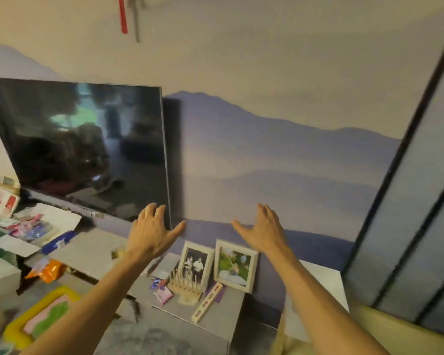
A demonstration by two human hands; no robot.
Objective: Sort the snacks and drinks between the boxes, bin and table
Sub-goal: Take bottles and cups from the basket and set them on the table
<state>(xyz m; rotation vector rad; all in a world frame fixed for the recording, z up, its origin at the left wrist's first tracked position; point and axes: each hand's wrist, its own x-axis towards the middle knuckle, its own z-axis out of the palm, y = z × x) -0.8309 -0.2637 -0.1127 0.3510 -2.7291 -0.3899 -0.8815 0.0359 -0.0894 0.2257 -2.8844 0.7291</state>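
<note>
Blur is smearing the open white cardboard box (60,215) of glossy pink wrappers (28,226) at left; left hand (151,234) and right hand (263,231) are hovering empty, fingers spread.

Both the left hand (151,230) and right hand (263,230) are raised, fingers spread and empty, above two picture frames (235,265) beside a television (87,149).

Dim warm light, motion blur, wide-angle warping.
</note>
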